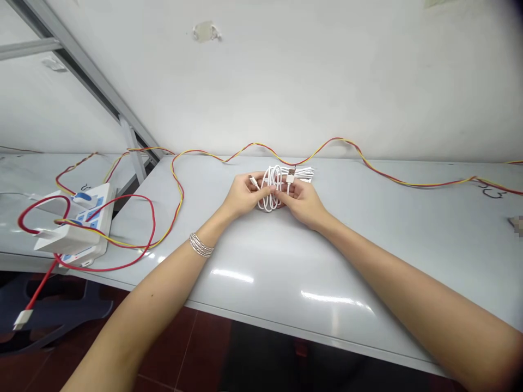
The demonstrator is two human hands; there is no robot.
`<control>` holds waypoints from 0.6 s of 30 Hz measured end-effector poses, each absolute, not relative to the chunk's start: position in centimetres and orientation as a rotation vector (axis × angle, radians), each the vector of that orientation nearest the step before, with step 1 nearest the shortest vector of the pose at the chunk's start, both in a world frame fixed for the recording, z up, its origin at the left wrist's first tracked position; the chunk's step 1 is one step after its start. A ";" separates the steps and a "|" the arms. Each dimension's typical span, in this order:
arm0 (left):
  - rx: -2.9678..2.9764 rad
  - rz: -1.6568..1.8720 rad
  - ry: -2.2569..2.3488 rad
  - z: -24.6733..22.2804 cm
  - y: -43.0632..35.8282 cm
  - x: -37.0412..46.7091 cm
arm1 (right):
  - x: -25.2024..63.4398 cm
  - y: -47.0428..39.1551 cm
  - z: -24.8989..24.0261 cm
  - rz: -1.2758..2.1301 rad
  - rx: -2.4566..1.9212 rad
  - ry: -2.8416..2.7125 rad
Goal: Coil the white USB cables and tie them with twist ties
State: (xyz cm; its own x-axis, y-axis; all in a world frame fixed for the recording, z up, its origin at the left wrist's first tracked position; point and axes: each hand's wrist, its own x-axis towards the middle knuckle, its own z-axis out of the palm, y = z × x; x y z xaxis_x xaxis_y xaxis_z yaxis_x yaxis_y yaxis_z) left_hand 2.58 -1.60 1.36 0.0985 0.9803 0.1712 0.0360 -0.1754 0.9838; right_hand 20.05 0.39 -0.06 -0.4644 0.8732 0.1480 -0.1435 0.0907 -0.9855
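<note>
In the head view, the likeliest trouble is your coiled white cable (273, 177) springing out of shape: its loops look loose and no tie shows around them, so if your thumbs ease off together they could fan apart. The broad USB plug (290, 178) stands up on the right side and the slimmer plug (254, 181) pokes out on the left; either could snag a loop and pull it into a knot if you turn the coil carelessly. Just beyond your right fingers there seems to be a second white bundle (305, 172) on the worktop (265, 261), near enough that strands of the two could tangle and be hard to tell apart by colour. The red-and-yellow wire (255, 144) along the wall is a smaller risk, since it runs clear of your fingers.

As for where it lies, the coil sits between your two hands, over the worktop and toward the wall. Your left hand (240, 196) is closed on its left side, thumb pressed over the loops; your right hand (307, 204) pinches the right side, its thumb meeting the left near the middle. Whether the coil's underside touches the worktop, you cannot tell from here.
</note>
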 end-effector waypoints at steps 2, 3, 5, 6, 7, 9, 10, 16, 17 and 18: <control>1.402 1.261 1.081 1.3 -1.5 2.6 | 20.1 0.4 0.0 1.507 -0.749 -1.538; 1.396 1.270 1.080 1.2 -1.5 2.6 | 20.1 0.4 0.0 1.503 -0.746 -1.551; 1.387 1.283 1.082 1.2 -1.5 2.6 | 20.1 0.4 -0.1 1.489 -0.749 -1.578; 1.386 1.281 1.084 1.2 -1.5 2.6 | 20.1 0.4 -0.1 1.485 -0.754 -1.588; 1.386 1.276 1.084 1.2 -1.5 2.6 | 20.1 0.4 -0.1 1.482 -0.759 -1.596; 1.389 1.260 1.087 1.3 -1.5 2.7 | 20.2 0.5 -0.2 1.475 -0.760 -1.609; 1.394 1.249 1.086 1.3 -1.6 2.7 | 20.2 0.5 -0.3 1.471 -0.755 -1.617; 1.453 1.207 1.098 1.7 -1.9 2.7 | 20.3 0.5 -0.3 1.449 -0.752 -1.655; 1.457 1.210 1.106 1.8 -1.9 2.7 | 20.3 0.5 -0.3 1.443 -0.755 -1.661; 1.459 1.213 1.111 1.8 -1.9 2.7 | 20.3 0.5 -0.3 1.437 -0.756 -1.666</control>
